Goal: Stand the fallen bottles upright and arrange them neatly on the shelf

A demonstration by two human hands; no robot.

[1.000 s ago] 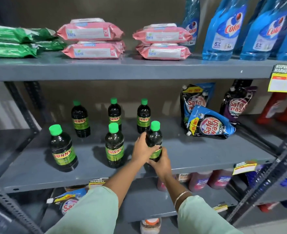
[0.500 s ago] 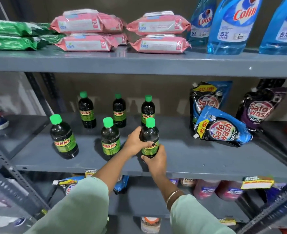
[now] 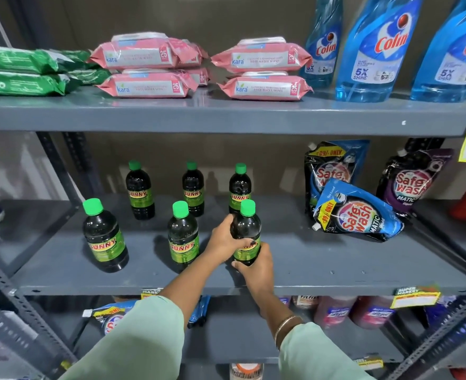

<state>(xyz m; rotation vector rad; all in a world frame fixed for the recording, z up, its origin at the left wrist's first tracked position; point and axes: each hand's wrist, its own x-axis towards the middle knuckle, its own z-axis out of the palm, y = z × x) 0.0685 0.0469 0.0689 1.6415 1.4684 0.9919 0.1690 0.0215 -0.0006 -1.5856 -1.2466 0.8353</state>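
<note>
Six dark green-capped bottles (image 3: 245, 234) are counted on the middle shelf (image 3: 322, 272), all upright. Three detergent pouches (image 3: 357, 215) are seen beside them. On the upper shelf (image 3: 226, 116), at least four pink wipe packs (image 3: 144, 54) and three blue spray bottles (image 3: 377, 50) are seen. Two hands (image 3: 223, 242) are in view.

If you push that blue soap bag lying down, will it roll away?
Probably not. The blue Safewash pouch looks soft and lies slumped against the pouches behind, so it would likely slide or flop. It seems full of liquid, so probably heavy and squishy.
</note>
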